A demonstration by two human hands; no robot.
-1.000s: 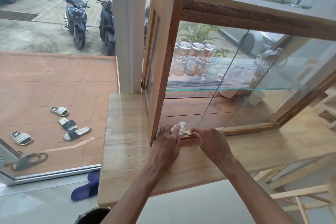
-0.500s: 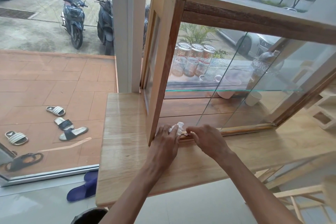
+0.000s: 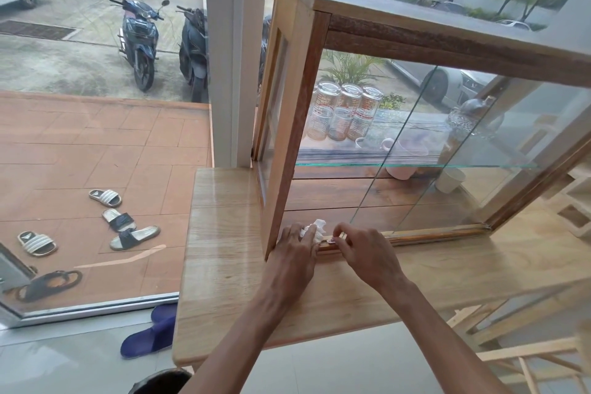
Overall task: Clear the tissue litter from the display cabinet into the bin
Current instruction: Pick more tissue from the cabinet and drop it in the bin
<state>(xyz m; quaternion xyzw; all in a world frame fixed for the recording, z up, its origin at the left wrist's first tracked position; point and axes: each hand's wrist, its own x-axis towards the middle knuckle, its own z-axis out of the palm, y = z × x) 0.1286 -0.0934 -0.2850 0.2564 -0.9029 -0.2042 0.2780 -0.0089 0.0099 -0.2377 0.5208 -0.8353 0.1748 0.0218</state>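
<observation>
Both bare forearms reach forward from the lower edge of the view and converge toward one spot. The left hand [image 3: 295,254] lies palm down, knuckles up, its fingers [image 3: 303,233] curled around a crumpled white tissue [image 3: 315,229]. The right hand [image 3: 367,254] sits just beside it, wrist slightly raised, thumb and forefinger pinched together on a small object too small to identify. The two hands are close but not touching.

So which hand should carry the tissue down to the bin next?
Left, probably. The left hand already has the white tissue at its fingers, and the dark bin sits below on that side. The right hand is pinching something small at the cabinet track.
</observation>
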